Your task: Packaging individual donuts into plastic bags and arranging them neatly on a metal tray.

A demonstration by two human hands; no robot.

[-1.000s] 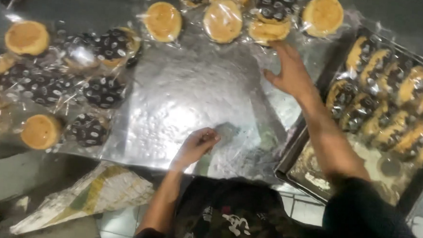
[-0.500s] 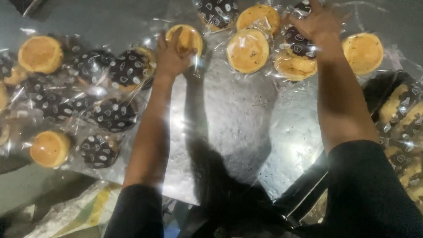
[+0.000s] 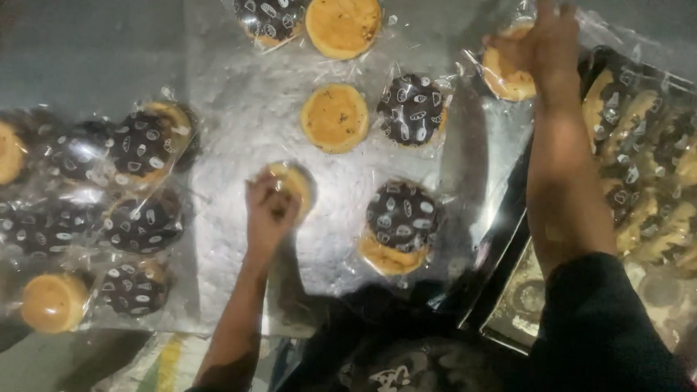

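1. Wrapped golden bun [image 3: 295,184] sits flat at table [image 3: 94,47] centre; round, so no long axis shows.
2. Left hand [image 3: 270,208] pinches it from 7 o'clock.
3. Right hand [image 3: 549,41] grips another bun [image 3: 504,75] at 1 o'clock.

We have drawn our left hand [image 3: 271,208] back from the far row of wrapped buns; half a second ago it reached up to a golden bun at the top of the foil sheet [image 3: 227,237], and now it sits closer to us, closed around a wrapped golden bun [image 3: 295,187] near the sheet's middle. Our right hand [image 3: 549,41] has swung from the far middle of the row out to the right, and now rests on a wrapped golden bun [image 3: 504,73] just beside the tray of buns [image 3: 660,157]. Our head has shifted too, so the tray shows more fully at the right edge.
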